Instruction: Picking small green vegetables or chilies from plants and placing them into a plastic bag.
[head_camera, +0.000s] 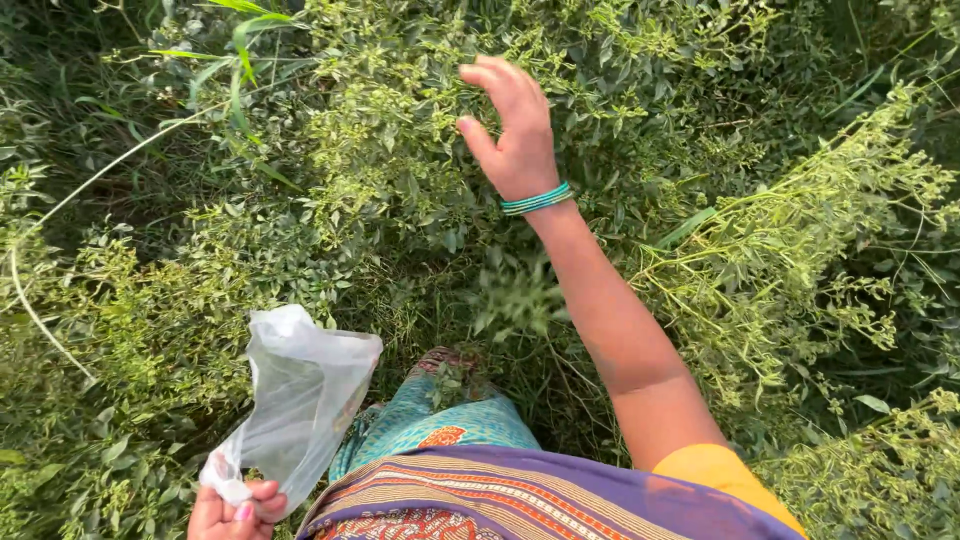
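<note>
My right hand (508, 125) reaches forward into a dense green bush (380, 150), fingers curled and apart, with nothing visibly held. Teal bangles (536, 199) ring its wrist. My left hand (232, 512) sits at the bottom left edge, fingers closed on the gathered neck of a thin clear plastic bag (300, 390) that stands up and open above it. The bag looks nearly empty. Leafy stems with tiny buds surround both hands.
Thick shrubs and long grass blades (230, 70) fill the whole view. A branch with pale seed sprays (800, 250) leans in from the right. My patterned teal and purple clothing (460, 470) hangs below, over a narrow gap in the plants.
</note>
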